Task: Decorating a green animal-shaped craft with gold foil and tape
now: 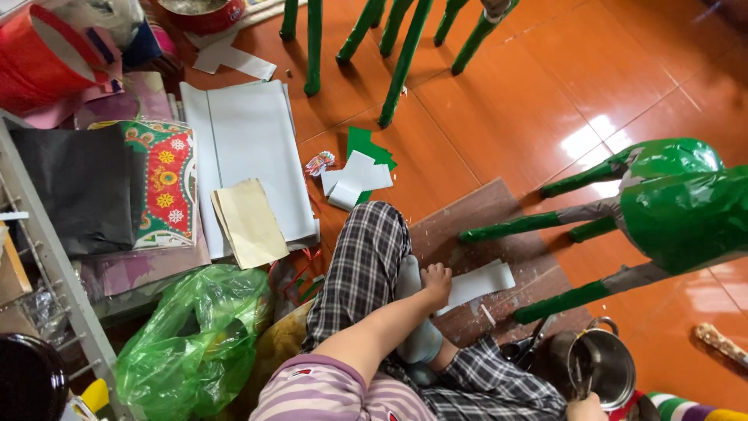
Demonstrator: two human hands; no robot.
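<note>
Orange tile floor [506, 101] — left hand [436, 282] fingers pressing grey paper strip [481, 282] | right hand [586, 408] fingers: cannot tell

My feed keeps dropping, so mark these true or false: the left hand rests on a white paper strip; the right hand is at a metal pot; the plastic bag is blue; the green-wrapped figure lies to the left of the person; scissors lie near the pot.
1. The left hand rests on the white paper strip. True: it touches the strip's near end, on the brown board.
2. The right hand is at the metal pot. True.
3. The plastic bag is blue. False: the plastic bag is green.
4. The green-wrapped figure lies left of the person. False: the green-wrapped figure is on the right.
5. Scissors lie near the pot. True.
</note>
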